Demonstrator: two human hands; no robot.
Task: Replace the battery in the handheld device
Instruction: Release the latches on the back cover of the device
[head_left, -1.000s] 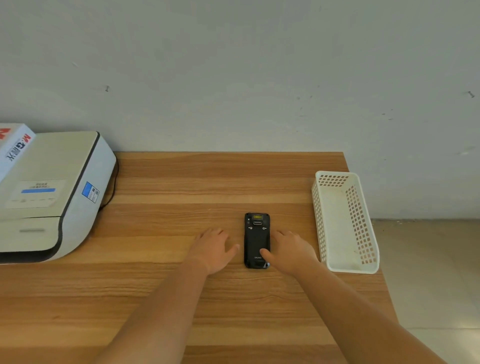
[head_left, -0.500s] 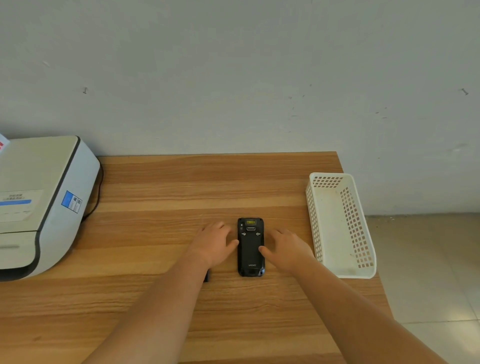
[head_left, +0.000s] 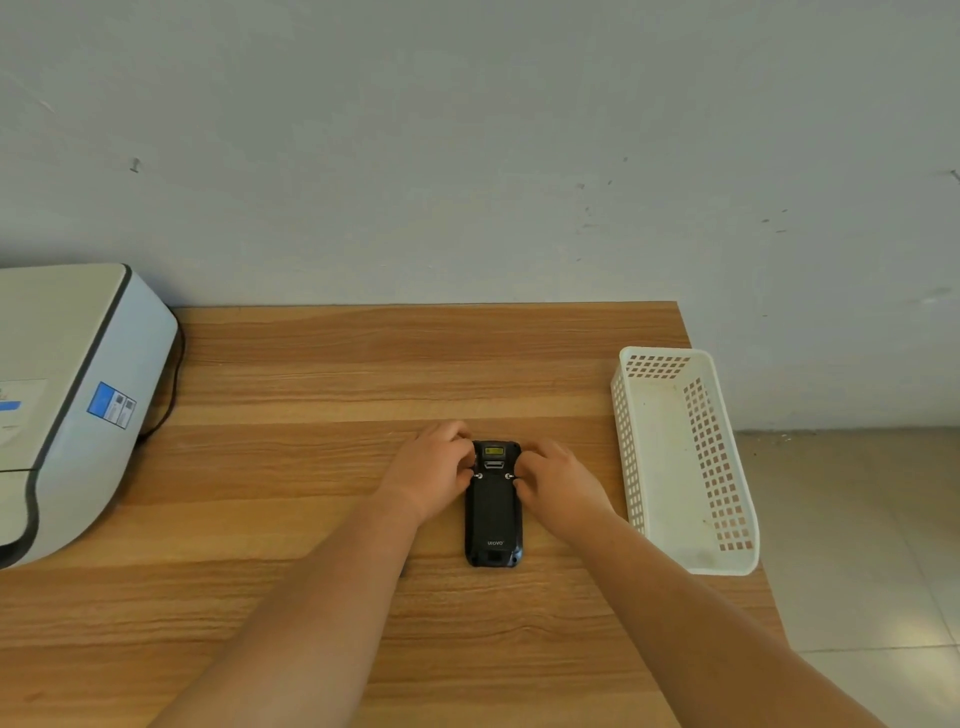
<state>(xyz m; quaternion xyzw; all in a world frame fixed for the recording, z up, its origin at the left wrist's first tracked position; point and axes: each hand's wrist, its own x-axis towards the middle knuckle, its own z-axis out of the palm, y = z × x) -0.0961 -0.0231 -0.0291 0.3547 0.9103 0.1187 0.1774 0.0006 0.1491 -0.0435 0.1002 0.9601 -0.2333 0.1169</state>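
A black handheld device (head_left: 493, 512) lies face down on the wooden table (head_left: 311, 364), its back cover on and its scanner window at the far end. My left hand (head_left: 431, 470) rests against the device's upper left side, fingers curled onto the edge near a small latch. My right hand (head_left: 558, 478) mirrors it on the upper right side, with the thumb by the other latch. Both hands touch the device while it stays flat on the table. A small dark object peeks out under my left forearm (head_left: 402, 571), mostly hidden.
A white perforated plastic basket (head_left: 727, 519) stands at the table's right edge, nothing visible inside. A large white and grey machine (head_left: 78, 405) with a black cable sits at the left. A wall closes the back; tiled floor lies to the right.
Both hands have moved forward from the device's lower half to its upper end and closed in against its sides. The view has shifted right.
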